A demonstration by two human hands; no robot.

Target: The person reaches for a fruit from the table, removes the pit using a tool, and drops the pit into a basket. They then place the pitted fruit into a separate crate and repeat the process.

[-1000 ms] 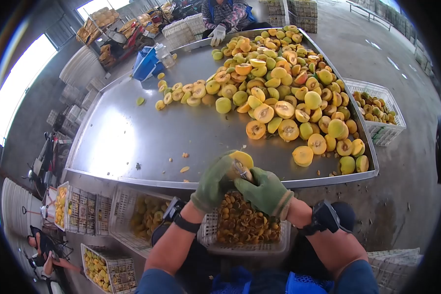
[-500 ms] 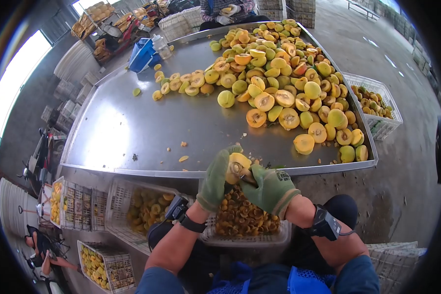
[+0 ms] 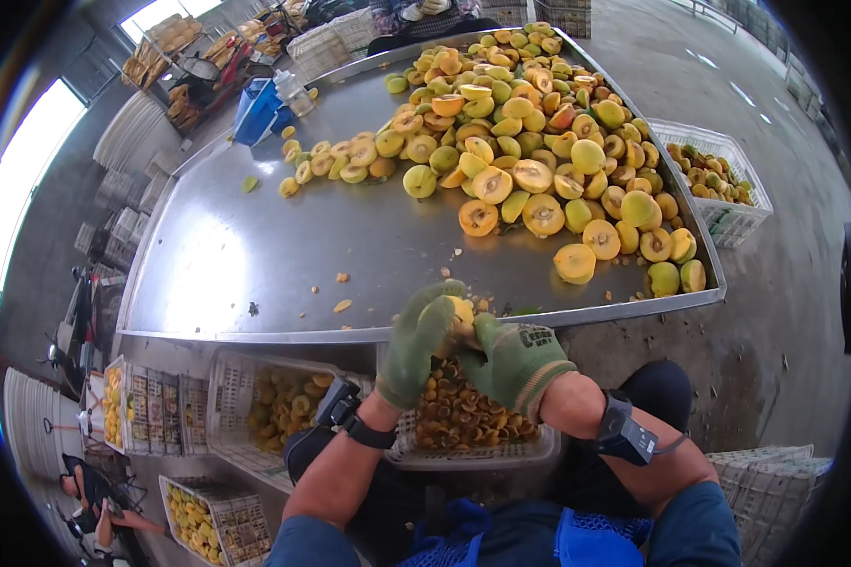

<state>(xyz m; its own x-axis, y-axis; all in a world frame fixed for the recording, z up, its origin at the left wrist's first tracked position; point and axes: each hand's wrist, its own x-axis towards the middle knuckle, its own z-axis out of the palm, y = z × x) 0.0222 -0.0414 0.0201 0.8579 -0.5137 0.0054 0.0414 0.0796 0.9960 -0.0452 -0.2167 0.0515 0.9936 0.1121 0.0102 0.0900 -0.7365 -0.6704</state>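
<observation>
In my gloved left hand (image 3: 412, 348) is a yellow peach half (image 3: 461, 317), with the fingers wrapped round it near the table's front edge. My gloved right hand (image 3: 522, 364) is closed against the fruit's right side. Whatever its fingers hold is hidden behind the glove. Directly below both hands, a white crate (image 3: 473, 459) holds brown pits and scraps (image 3: 468, 411). Beyond the hands, a large heap of peaches (image 3: 539, 142), many of them cut in half, lies on the metal table (image 3: 208, 274).
A crate of peach pieces (image 3: 284, 406) stands left of my legs, with more filled crates (image 3: 151, 406) beyond. Another crate (image 3: 728, 217) is at the table's right side. A blue basket (image 3: 260, 113) and a clear bottle (image 3: 293, 93) sit at the far left. Another person's gloved hands (image 3: 424, 9) show across the table.
The peach half has turned in my left hand, so its cut face and stone no longer show. My right hand has closed in on it. The view has shifted slightly.
</observation>
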